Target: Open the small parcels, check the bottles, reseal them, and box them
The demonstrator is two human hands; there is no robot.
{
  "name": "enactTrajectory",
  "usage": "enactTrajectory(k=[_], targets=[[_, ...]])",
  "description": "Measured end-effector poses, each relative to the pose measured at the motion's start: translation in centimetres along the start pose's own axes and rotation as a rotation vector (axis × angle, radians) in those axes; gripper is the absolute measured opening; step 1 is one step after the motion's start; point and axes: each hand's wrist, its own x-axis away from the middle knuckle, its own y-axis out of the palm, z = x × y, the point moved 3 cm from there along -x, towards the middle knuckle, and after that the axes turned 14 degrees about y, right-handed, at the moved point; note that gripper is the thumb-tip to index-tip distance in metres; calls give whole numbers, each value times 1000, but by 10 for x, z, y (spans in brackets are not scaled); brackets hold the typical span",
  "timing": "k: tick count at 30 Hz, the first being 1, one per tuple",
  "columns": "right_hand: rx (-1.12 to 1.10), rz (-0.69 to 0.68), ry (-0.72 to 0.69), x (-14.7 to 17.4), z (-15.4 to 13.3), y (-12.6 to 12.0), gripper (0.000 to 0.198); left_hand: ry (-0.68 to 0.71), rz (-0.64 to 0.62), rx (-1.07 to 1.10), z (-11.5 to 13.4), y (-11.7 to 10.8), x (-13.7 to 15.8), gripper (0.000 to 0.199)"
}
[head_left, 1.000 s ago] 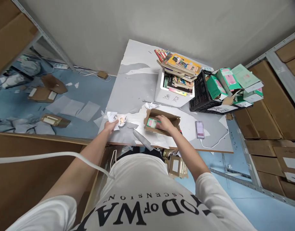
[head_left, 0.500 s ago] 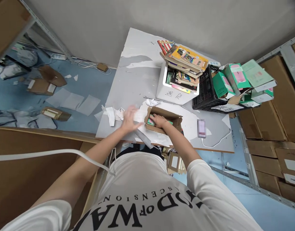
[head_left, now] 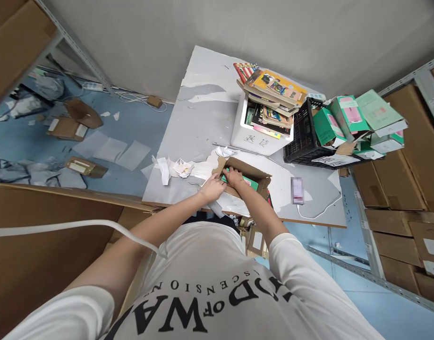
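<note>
A small open cardboard box (head_left: 242, 165) lies on the table in front of me, with a green box (head_left: 251, 183) inside it. My right hand (head_left: 234, 178) reaches into the cardboard box, its fingers curled at the left end of the green box. At the cardboard box's near left corner, my left hand (head_left: 213, 188) has its fingers bent over the edge, close beside the right hand. The fingertips of both hands are partly hidden. Crumpled white paper (head_left: 183, 167) lies left of the hands.
Behind the cardboard box stands a white bin (head_left: 259, 139) piled with books (head_left: 276, 87). To its right, a black crate (head_left: 298, 137) holds several green boxes (head_left: 349, 113). A phone (head_left: 297, 190) on a cable lies at right. A white cable (head_left: 96, 223) crosses over my left arm.
My left hand has moved right from the loose paper to the cardboard box's left end. My right hand stays inside the box, and more of the green box shows.
</note>
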Motion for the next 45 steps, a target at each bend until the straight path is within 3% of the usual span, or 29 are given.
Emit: enactTrajectory(k=[5,11,15,17,26,30,34,39,43,45], targets=[[-63,46,-84,13,9,-11,56,-24,-145,-43,8,-5,-14,19],[-310,262,-223,40,43,-21,61,-45,-99,-91,11,0,-13,23],[-568,428,-175,55,71,-12,55,-94,-95,-114,13,1,-9,23],[-614,447,-144,61,80,-7,52,-103,-91,-115,15,-1,-9,24],[-275,402,-22,70,62,-25,49,-22,-101,-39,14,10,-11,27],[-265,379,-36,68,53,-24,45,-71,-42,4,12,16,-11,24],[-376,412,-116,64,67,-25,36,-85,27,-27,16,23,-10,31],[-655,689,-215,81,106,-53,34,-174,60,-72,15,34,-21,42],[-804,975,-275,131,143,-92,42,-239,60,-22,-7,35,-42,45],[-836,1052,-281,160,158,-105,46,-266,49,8,-22,34,-54,46]])
